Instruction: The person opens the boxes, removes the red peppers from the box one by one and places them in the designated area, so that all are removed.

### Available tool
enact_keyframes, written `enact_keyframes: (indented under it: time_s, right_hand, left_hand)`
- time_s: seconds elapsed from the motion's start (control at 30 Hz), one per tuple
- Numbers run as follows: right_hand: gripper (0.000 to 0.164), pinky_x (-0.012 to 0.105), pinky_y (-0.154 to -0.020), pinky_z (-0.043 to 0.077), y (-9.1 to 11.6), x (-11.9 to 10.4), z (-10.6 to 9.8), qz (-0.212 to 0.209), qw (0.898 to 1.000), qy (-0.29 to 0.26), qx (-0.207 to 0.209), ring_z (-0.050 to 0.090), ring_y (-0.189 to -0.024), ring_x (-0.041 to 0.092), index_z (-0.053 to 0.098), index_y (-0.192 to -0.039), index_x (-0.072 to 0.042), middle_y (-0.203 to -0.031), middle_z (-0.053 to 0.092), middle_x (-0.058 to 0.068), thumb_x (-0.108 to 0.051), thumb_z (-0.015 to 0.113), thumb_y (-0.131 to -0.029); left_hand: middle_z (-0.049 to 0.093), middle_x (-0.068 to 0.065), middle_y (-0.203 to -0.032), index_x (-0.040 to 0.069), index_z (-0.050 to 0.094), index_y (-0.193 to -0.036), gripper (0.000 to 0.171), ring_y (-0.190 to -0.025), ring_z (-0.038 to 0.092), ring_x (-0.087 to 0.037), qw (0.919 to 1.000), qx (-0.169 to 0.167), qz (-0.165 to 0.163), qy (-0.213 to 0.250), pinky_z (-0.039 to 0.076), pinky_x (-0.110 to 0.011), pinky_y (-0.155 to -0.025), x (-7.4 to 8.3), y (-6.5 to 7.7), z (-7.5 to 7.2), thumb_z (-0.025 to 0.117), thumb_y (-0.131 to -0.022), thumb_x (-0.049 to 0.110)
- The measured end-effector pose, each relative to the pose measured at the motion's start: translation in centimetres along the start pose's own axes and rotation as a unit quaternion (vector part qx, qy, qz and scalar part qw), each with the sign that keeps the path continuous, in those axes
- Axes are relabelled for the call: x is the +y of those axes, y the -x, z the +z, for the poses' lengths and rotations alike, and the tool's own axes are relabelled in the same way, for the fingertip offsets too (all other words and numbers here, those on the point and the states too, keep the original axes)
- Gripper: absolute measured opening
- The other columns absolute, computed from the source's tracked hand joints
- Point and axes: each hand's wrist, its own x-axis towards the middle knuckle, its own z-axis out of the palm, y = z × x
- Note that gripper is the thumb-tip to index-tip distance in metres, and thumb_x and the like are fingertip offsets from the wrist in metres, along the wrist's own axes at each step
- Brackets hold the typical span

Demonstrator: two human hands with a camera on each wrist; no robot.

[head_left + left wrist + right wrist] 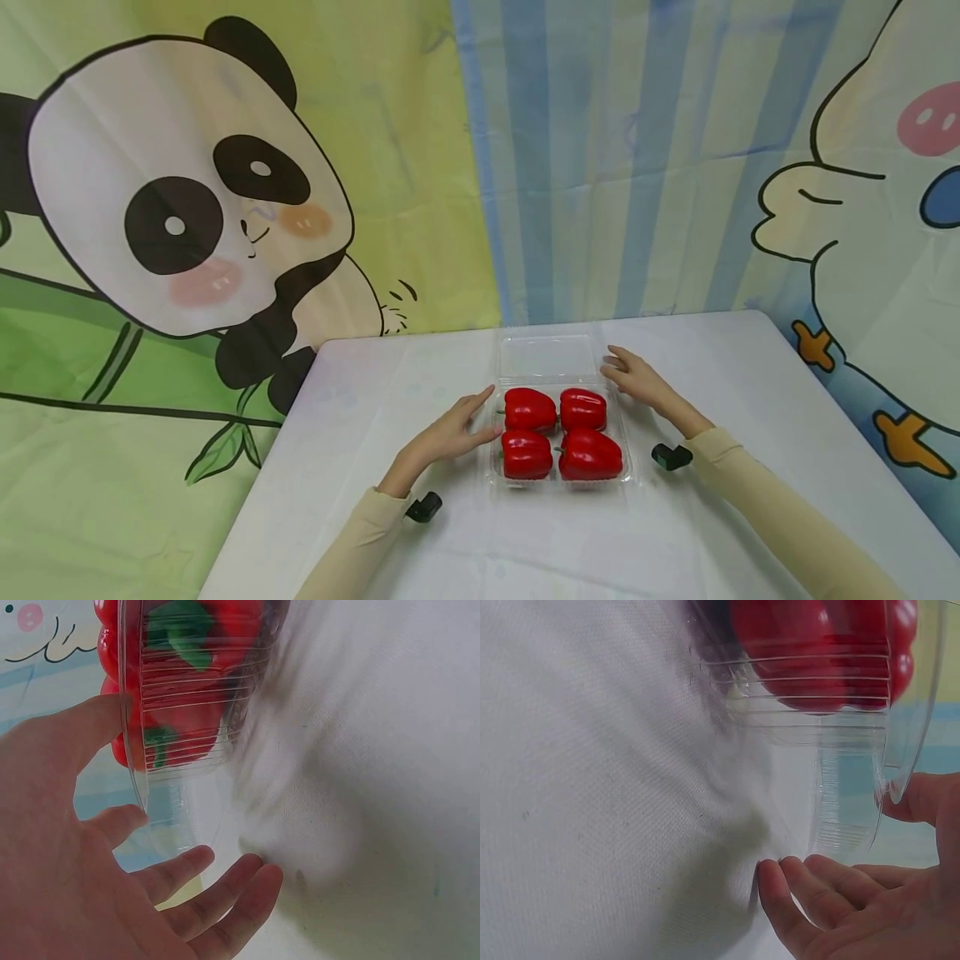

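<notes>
A clear plastic clamshell box sits in the middle of the white table, its lid folded open toward the back. Several red bell peppers fill it. My left hand lies with straight fingers at the box's left side, thumb against the rim, fingertips on the cloth. My right hand lies at the right rear corner, fingers relaxed on the table, thumb touching the rim. Red peppers show through the ribbed wall.
A cartoon backdrop with a panda hangs behind the table. The table's far edge runs just behind the lid. Small black wrist cameras sit on both sleeves.
</notes>
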Motion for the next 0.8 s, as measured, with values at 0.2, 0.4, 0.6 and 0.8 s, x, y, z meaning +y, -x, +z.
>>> enact_keyframes:
  time_s: [0.2, 0.4, 0.6, 0.8]
  right_hand:
    - [0.073, 0.055, -0.103, 0.048, -0.05, -0.01, -0.03, 0.000, 1.000, 0.000, 0.003, 0.034, -0.144, 0.050, 0.013, -0.158, 0.004, -0.159, 0.027, 0.032, -0.032, 0.049, -0.106]
    - [0.072, 0.054, -0.103, 0.049, 0.03, 0.00, -0.12, -0.008, 1.000, 0.002, 0.002, 0.035, -0.144, 0.049, 0.014, -0.158, 0.004, -0.159, 0.028, 0.032, -0.032, 0.048, -0.106]
    - [0.073, 0.054, -0.103, 0.049, 0.04, 0.02, -0.16, -0.002, 1.000, 0.005, 0.001, 0.035, -0.144, 0.050, 0.013, -0.158, 0.003, -0.159, 0.027, 0.032, -0.034, 0.048, -0.106]
    - [0.075, 0.055, -0.103, 0.048, -0.03, 0.09, -0.19, 0.003, 1.000, 0.004, 0.000, 0.035, -0.144, 0.050, 0.012, -0.159, 0.002, -0.159, 0.027, 0.032, -0.036, 0.048, -0.106]
  left_hand:
    - [0.038, -0.017, -0.157, 0.025, 0.025, -0.161, 0.083, -0.144, 0.041, -0.036, 1.0000, -0.001, 0.001, 0.003, 0.039, -0.060, -0.113, -0.02, -0.04, 0.01, 0.062, -0.093, 0.056]
    - [0.038, -0.017, -0.157, 0.025, 0.025, -0.161, 0.083, -0.144, 0.041, -0.035, 1.0000, 0.001, 0.000, -0.003, 0.039, -0.060, -0.113, 0.03, -0.06, 0.01, 0.061, -0.094, 0.056]
    - [0.039, -0.017, -0.157, 0.025, 0.025, -0.161, 0.083, -0.144, 0.040, -0.035, 1.0000, 0.002, 0.004, -0.004, 0.039, -0.059, -0.113, -0.10, -0.13, 0.08, 0.062, -0.094, 0.056]
    - [0.039, -0.017, -0.157, 0.026, 0.025, -0.161, 0.083, -0.144, 0.041, -0.035, 1.0000, 0.002, 0.002, -0.003, 0.039, -0.059, -0.113, -0.10, -0.10, 0.11, 0.061, -0.094, 0.057]
